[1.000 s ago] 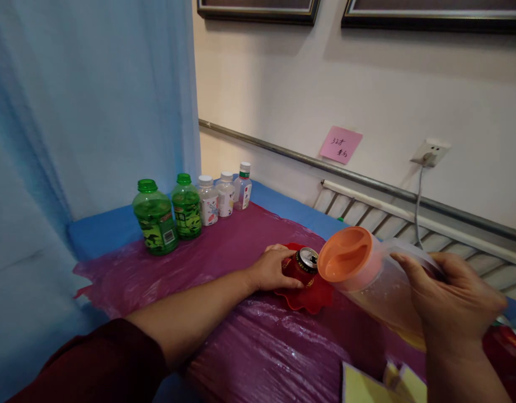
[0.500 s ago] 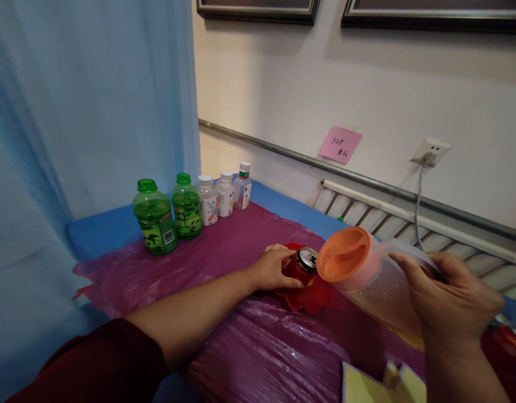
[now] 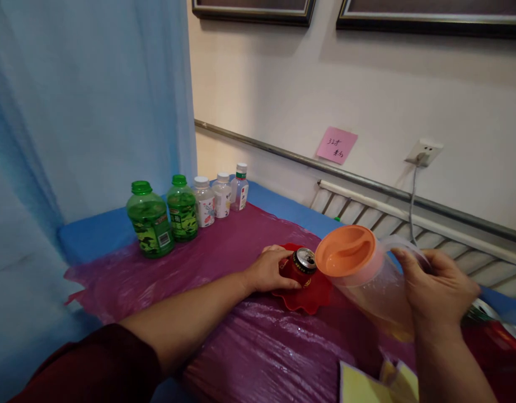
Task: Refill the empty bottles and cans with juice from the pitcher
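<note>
My left hand (image 3: 271, 270) is wrapped round a dark red drink can (image 3: 299, 268) with an open top. The can stands on a red wavy-edged mat (image 3: 312, 296). In my right hand (image 3: 440, 285) is the handle of a translucent plastic pitcher (image 3: 378, 296) with an orange lid (image 3: 346, 251). The pitcher leans to the left, its lid close beside the can's rim. Yellowish liquid shows low in the pitcher. I cannot make out any stream between the two.
Two green bottles (image 3: 149, 221) and several small white-capped bottles (image 3: 205, 204) stand at the back left on purple plastic sheeting (image 3: 233, 330). A yellow object (image 3: 362, 386) lies at the front. Red cans (image 3: 497, 341) sit at the right, near a radiator (image 3: 367, 218).
The pitcher in my right hand has tipped back a little toward upright and shifted slightly left. My left hand keeps hold of the can. The view has turned slightly right.
</note>
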Demonstrator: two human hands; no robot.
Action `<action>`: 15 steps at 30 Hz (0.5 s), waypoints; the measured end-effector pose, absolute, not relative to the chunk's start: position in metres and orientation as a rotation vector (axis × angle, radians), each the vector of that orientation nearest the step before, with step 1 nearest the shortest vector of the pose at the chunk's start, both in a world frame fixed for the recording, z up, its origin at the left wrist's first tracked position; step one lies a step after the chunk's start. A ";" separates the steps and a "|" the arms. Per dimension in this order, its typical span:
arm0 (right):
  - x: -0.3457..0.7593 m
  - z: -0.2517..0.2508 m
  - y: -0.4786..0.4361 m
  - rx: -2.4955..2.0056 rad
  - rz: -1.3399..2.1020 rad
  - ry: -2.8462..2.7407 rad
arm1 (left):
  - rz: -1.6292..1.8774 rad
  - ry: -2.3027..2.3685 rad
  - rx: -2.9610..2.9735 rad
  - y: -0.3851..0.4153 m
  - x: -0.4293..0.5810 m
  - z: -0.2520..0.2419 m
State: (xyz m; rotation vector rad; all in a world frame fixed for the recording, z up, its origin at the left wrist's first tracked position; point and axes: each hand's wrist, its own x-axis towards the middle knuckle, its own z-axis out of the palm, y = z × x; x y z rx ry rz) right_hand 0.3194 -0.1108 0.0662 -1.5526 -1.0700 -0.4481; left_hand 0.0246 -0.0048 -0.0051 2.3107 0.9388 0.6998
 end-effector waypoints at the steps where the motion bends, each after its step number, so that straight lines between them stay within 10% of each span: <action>1: 0.322 0.063 -0.106 -1.515 -0.380 -1.041 | 0.702 0.935 2.312 -0.005 0.024 -0.005; 15: 0.357 0.005 -0.057 -1.235 0.086 -0.589 | 0.768 0.947 2.284 -0.002 0.024 0.001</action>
